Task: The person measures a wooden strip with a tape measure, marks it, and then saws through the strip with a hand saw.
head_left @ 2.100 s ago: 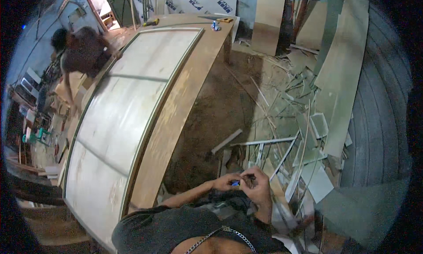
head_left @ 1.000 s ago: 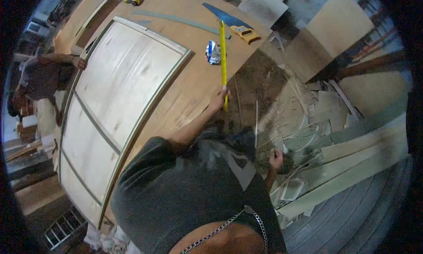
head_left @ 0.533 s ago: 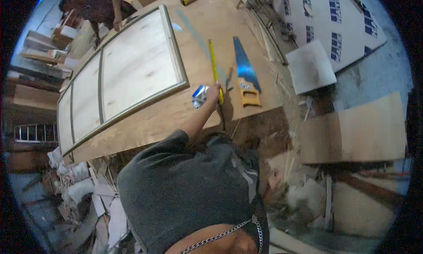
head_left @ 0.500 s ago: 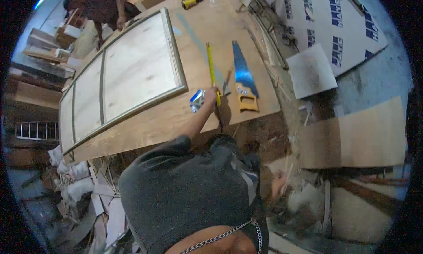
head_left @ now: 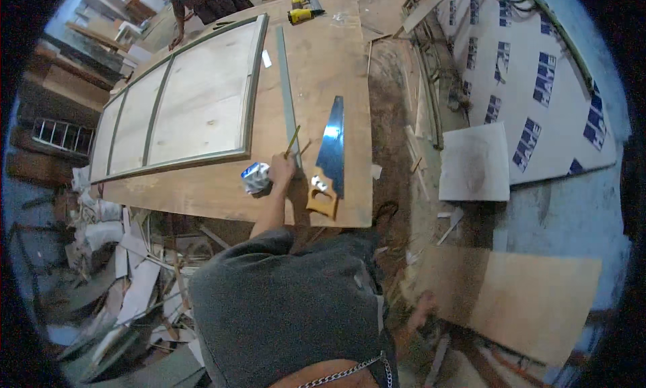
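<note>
Wooden table (head_left: 336, 58) loaded with framed panel (head_left: 202, 85), saw (head_left: 332, 146) and silver-blue packet (head_left: 256, 178); scraps (head_left: 140, 270) strewn beside it. Right hand (head_left: 422, 309) blurred, grip can't be told; co-worker (head_left: 214, 1) cut off at top edge. Yellow tape (head_left: 294, 140), seen as a thin strip, is gripped in curled left hand (head_left: 282, 170) over the table, between packet and saw.

Past the tape measure (head_left: 293, 140) in the left hand (head_left: 281, 171), a lane (narrow at first) widens toward 1 o'clock between grey-green strip (head_left: 284, 85) and handsaw (head_left: 332, 142), which bars 3. Foil packet (head_left: 256, 178) blocks 9 o'clock; framed panel (head_left: 200, 92), 10 to 11.
</note>
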Tool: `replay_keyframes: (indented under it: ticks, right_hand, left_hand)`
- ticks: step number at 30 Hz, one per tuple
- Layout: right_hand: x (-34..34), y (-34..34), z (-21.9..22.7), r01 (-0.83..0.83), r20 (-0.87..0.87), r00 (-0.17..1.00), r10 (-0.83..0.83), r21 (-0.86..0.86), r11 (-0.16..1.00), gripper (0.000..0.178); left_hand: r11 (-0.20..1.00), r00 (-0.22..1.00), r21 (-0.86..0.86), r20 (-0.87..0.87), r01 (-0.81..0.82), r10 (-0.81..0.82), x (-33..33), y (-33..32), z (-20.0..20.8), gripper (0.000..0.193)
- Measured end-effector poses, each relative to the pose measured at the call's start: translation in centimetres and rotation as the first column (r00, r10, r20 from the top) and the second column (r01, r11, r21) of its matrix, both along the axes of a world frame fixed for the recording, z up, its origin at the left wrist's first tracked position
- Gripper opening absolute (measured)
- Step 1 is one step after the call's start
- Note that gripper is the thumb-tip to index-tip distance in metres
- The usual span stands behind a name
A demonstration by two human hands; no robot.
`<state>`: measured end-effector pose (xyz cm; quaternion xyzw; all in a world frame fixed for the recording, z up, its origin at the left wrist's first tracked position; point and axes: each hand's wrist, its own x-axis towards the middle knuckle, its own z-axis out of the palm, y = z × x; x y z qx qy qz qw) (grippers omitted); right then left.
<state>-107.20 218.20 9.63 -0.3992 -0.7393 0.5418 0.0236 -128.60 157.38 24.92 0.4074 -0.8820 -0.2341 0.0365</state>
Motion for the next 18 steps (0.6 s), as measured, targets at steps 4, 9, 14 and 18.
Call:
replay_keyframes:
  ticks: [4, 9, 14, 18]
  right_hand:
    - [-1.6, 1.2, -4.4, -0.205, 0.190, 0.960, 0.205, -0.020, 0.979, 0.023]
    - [-8.7, 3.4, -6.8, -0.381, 0.283, 0.875, 0.393, -0.100, 0.919, 0.024]
    - [-17.9, 6.9, -6.4, -0.458, 0.300, 0.831, 0.469, -0.112, 0.882, 0.024]
    - [-27.5, 11.2, -7.0, -0.504, 0.244, 0.826, 0.508, -0.081, 0.860, 0.025]
  left_hand:
    - [0.988, 0.985, -0.010, 0.066, -0.157, 0.157, 0.9, -0.1, -0.3, 0.045]
    - [0.936, 0.929, -0.060, 0.112, -0.348, 0.352, -1.6, 3.5, 3.7, 0.051]
    - [0.922, 0.902, -0.098, 0.190, -0.375, 0.387, -0.8, 2.2, 1.7, 0.056]
    - [0.910, 0.888, -0.114, 0.199, -0.399, 0.414, -2.3, 3.9, 3.3, 0.057]
